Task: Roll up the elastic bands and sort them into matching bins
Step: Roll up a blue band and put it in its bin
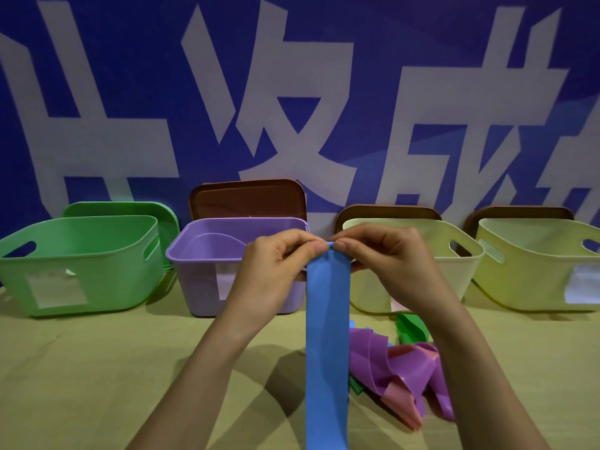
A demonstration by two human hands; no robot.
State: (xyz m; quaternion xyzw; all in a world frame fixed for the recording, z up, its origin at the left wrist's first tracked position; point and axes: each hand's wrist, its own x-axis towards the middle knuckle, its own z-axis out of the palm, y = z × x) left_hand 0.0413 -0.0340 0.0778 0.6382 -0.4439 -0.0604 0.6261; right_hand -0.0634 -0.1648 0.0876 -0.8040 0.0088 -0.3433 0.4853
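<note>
Left hand (272,271) and right hand (386,258) each pinch the top end of the blue band (326,336); behind them, the banner (146,43) perhaps reads 次成.

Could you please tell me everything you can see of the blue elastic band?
The blue elastic band is a wide, flat strip of smooth, matte, rubbery-looking material, evenly coloured. The left hand and the right hand each pinch its top end, where the edge looks slightly folded. From there it runs straight down and out of the picture's bottom edge, unrolled, passing left of the loose pile of bands on the table.
</note>
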